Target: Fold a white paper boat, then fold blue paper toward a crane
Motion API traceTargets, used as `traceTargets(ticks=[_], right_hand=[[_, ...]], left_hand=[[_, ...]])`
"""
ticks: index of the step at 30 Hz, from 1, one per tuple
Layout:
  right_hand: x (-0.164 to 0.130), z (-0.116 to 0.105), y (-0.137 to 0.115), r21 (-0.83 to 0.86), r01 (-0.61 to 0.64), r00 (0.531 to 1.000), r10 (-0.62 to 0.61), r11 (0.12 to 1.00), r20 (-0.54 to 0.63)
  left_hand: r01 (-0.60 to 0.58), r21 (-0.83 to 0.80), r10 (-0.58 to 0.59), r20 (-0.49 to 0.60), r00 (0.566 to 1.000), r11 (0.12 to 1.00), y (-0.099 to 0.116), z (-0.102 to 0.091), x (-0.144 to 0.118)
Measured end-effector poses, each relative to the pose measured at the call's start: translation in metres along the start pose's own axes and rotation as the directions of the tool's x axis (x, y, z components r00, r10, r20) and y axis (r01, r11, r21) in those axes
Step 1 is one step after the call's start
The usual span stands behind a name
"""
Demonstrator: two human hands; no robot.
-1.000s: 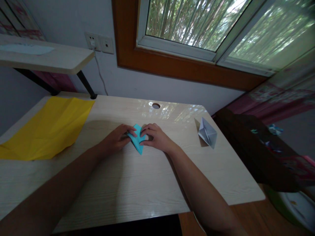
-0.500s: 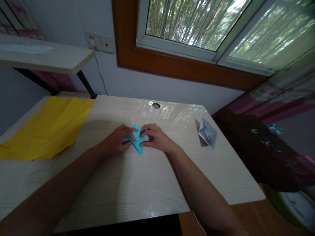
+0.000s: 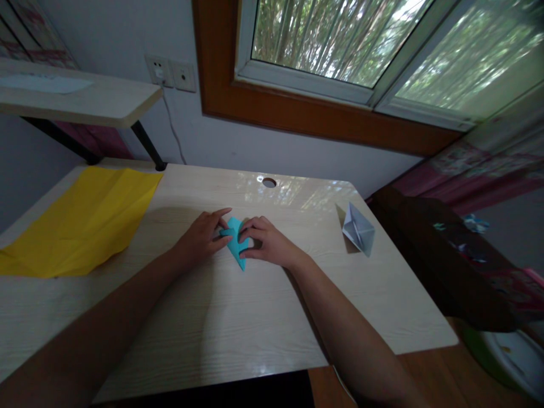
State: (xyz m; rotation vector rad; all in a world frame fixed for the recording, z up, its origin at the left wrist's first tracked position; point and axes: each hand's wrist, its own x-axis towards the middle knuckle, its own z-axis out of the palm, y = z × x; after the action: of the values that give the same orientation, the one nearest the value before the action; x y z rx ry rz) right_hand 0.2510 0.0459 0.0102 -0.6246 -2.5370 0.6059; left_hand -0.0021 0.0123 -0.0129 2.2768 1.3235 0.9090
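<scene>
A small folded sheet of turquoise paper lies on the desk between both hands, its sharp tip pointing toward me. My left hand pinches a narrow folded flap at the paper's left side between thumb and fingers, with the index finger stretched out above it. From the right, my right hand grips the paper's right edge, thumb low and fingers curled over the upper part. The fingers cover parts of both edges.
A large yellow sheet lies at the left of the pale desk. A folded whitish paper shape stands at the right. A raised shelf is at the back left, and a cable hole is near the back edge.
My left index finger has lifted off the paper, and the left thumb has moved onto it. A small flap on the left side now sticks out. My right hand has shifted slightly left.
</scene>
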Motion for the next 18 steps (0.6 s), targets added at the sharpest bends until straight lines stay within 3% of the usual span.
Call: traceTargets(ticks=[18], right_hand=[[0.0035, 0.0036, -0.0044, 0.111, 0.032, 0.999, -0.032, 0.993, 0.000]], left_hand=[[-0.065, 0.207, 0.057, 0.044, 0.997, 0.976, 0.0018, -0.0029, 0.0055]])
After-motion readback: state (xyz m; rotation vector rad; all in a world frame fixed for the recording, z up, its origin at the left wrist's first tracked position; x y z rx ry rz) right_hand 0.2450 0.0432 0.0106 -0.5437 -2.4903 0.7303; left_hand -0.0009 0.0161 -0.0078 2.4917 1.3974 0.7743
